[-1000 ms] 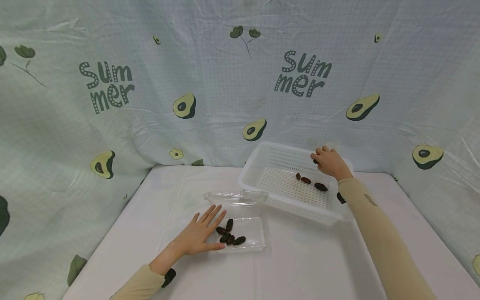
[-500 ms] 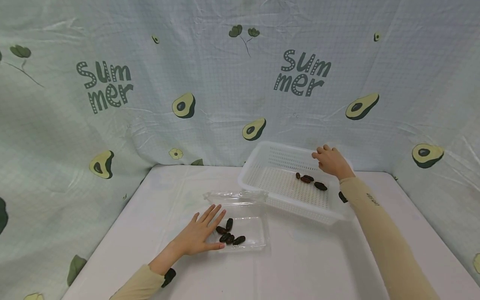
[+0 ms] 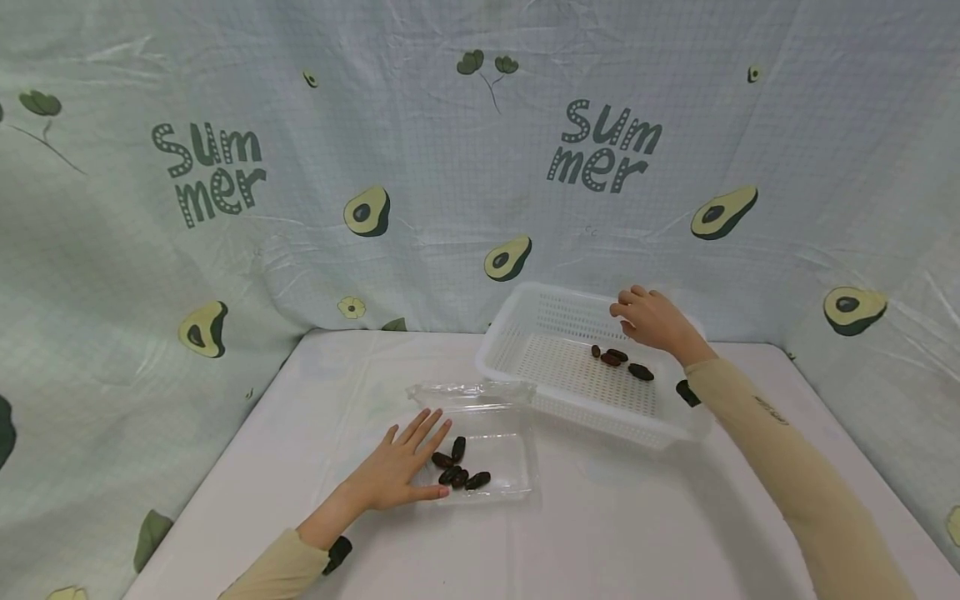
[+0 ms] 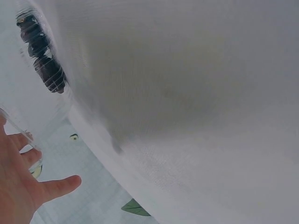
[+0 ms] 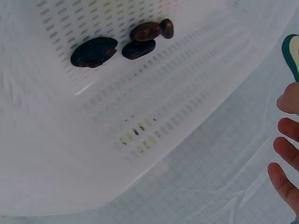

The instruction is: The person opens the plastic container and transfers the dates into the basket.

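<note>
My left hand (image 3: 393,475) lies with spread, straight fingers over the left side of a clear plastic box (image 3: 506,458). Several dark brown dates (image 3: 477,481) sit in the left part of that box, right by the thumb and fingertips. Through its clear wall the dates (image 4: 49,74) also show in the left wrist view. Over the far right part of a white perforated basket (image 3: 517,333) hovers my right hand (image 3: 652,321), fingers loosely bent, nothing between them. Below it several dates (image 3: 641,372) lie on the basket floor, seen closer as dark dates (image 5: 94,52) in the right wrist view.
The box's clear lid (image 3: 472,395) is folded back, reaching the basket's near left corner. A white cover lies on the table (image 3: 600,525). A curtain (image 3: 420,125) printed with avocados hangs right behind the basket and at both sides.
My right hand has let a date go into the basket, where it now lies beside the others. Then the hand has shifted slightly left, empty. The left hand has stayed still.
</note>
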Tool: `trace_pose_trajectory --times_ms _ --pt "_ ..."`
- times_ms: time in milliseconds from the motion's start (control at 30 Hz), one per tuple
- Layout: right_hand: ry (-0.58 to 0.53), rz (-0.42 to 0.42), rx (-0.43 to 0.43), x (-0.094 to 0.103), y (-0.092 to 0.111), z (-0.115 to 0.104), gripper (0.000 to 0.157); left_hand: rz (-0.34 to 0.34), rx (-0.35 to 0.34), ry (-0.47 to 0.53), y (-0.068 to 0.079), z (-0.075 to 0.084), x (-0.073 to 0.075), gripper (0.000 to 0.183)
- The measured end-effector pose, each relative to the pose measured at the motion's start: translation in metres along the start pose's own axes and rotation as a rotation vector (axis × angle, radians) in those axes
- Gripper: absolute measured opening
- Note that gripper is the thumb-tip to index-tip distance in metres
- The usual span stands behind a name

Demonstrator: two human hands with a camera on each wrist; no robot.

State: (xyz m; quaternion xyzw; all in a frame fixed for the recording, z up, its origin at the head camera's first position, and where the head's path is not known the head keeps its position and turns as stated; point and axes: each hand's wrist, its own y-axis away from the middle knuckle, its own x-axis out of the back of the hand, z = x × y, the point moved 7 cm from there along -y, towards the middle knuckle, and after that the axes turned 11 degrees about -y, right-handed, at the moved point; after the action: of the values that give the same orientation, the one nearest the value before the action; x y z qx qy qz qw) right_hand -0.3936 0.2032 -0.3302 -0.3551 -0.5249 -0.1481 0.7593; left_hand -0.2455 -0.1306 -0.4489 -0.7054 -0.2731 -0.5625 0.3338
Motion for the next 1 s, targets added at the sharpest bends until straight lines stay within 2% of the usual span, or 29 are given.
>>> trace_pose_trajectory --times_ms 167,533,900,1000 --pt "-0.054 0.055 0.057 0.013 -0.001 -0.016 0.014 -0.02 0.006 0.015 -0.001 0.0 0.0 0.087" --pt "-0.091 0.146 0.183 0.023 0.008 -0.05 0.02 -0.049 0.02 0.033 -0.001 -0.001 -0.001 0.087" --pt "-0.16 0.239 0.343 0.032 0.02 -0.1 0.027 -0.056 0.024 0.043 -0.002 -0.001 -0.002 0.087" --pt "-0.176 0.241 0.366 0.032 0.025 -0.114 0.02 -0.058 0.025 0.041 -0.002 -0.001 -0.003 0.087"
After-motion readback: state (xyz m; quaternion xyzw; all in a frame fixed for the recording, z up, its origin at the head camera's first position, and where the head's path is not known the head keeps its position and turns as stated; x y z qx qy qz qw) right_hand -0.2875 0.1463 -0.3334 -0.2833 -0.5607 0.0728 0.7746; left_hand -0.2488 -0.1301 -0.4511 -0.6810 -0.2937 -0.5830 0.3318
